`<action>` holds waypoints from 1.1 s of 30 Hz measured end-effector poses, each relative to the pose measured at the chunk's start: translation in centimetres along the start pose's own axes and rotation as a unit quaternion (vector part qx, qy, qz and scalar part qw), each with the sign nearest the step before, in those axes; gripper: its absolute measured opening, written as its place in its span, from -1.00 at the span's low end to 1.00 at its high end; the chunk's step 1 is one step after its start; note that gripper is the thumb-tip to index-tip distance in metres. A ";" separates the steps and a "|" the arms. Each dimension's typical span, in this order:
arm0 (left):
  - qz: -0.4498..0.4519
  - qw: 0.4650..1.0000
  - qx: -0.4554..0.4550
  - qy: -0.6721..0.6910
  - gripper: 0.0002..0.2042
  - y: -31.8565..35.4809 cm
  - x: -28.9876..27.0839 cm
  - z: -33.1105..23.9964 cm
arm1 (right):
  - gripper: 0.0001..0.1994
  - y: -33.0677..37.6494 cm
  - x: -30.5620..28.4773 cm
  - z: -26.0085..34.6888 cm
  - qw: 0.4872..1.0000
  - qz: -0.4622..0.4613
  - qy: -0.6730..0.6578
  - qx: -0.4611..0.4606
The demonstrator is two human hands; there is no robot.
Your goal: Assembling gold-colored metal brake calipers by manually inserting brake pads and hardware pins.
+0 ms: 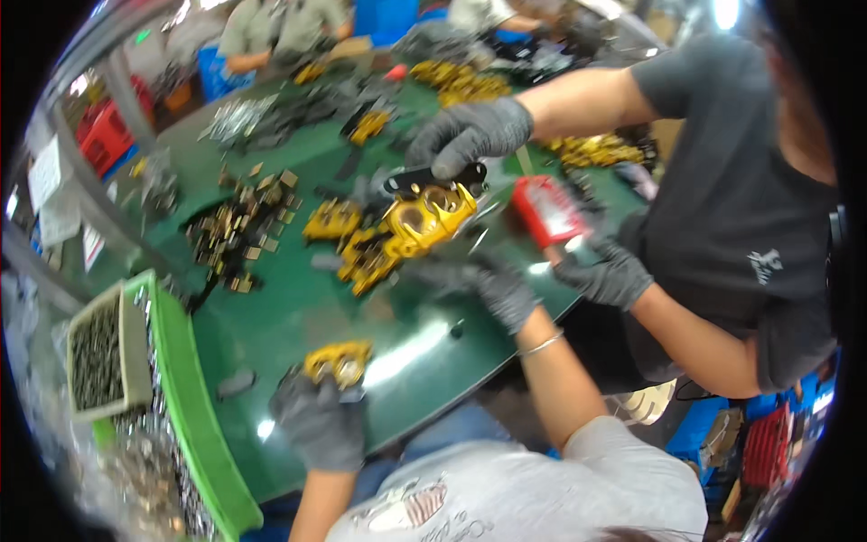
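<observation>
My left hand [321, 420], in a grey glove, is closed on a yellow brake caliper [340, 363] low over the green table. My right hand [497, 287], gloved too, stretches leftward below a cluster of yellow calipers [366, 260]; motion smears its fingers, so their grip is unclear. Above that cluster, a co-worker's gloved hand [474, 135] holds a black plate [433, 179] at another yellow caliper [426, 219] with two round bores. The co-worker's other gloved hand [607, 273] is by a red box [546, 210].
Left of the calipers lies a heap of small dark and brass-coloured pads [239, 226]. A green bin [185, 388] and a beige tray [135, 348] of dark pieces stand at the table's left edge. More yellow calipers [461, 83] pile up at the back, near other workers.
</observation>
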State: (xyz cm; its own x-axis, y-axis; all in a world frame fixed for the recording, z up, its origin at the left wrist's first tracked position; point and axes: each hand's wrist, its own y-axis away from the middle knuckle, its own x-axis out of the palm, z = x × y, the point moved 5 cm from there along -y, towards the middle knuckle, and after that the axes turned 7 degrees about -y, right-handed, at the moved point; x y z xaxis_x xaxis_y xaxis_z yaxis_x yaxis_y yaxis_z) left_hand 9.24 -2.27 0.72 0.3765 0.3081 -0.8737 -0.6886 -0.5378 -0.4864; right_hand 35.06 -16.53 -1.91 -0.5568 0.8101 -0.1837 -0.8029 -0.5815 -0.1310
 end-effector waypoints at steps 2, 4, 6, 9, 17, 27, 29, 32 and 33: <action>0.050 0.998 0.002 0.022 -0.66 -0.9 -0.3 -1.4 | -0.69 1.5 0.2 1.0 0.990 0.065 -0.078 0.095; 0.076 0.994 0.043 0.067 -0.63 -1.9 -0.8 -1.8 | -0.74 2.9 0.9 2.4 0.976 0.083 -0.099 0.174; 0.081 0.992 0.058 0.080 -0.62 -2.1 -0.6 -0.4 | -0.77 3.5 2.4 3.0 0.965 0.103 -0.105 0.216; 0.008 0.977 0.019 0.210 -0.55 -2.7 -0.1 3.1 | -0.76 3.7 4.3 3.1 0.944 0.221 -0.096 0.223; 0.193 0.712 -0.177 0.652 -0.45 -0.8 5.2 5.0 | -0.75 5.1 8.1 1.4 0.893 0.330 -0.136 0.276; 0.169 0.758 -0.086 0.624 -0.49 0.1 5.3 3.3 | -0.67 4.2 9.6 0.4 0.889 0.327 -0.046 0.316; 0.162 0.753 -0.105 0.629 -0.49 0.1 4.9 2.8 | -0.64 4.2 10.2 0.2 0.871 0.372 -0.034 0.318; 0.162 0.767 -0.130 0.607 -0.49 0.3 4.9 2.5 | -0.63 3.8 10.5 0.4 0.875 0.363 0.000 0.322; 0.165 0.781 -0.139 0.586 -0.49 0.4 5.0 2.6 | -0.63 3.8 10.6 0.3 0.877 0.355 0.017 0.322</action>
State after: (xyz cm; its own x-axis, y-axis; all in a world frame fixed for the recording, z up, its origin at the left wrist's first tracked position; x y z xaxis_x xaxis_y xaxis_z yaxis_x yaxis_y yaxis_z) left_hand 9.27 1.10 -3.82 0.6275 -0.7257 -0.2821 -0.7683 -0.6360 -0.0728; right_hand 26.08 -10.16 -4.07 -0.9676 0.2511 -0.0266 -0.2156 -0.7668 0.6046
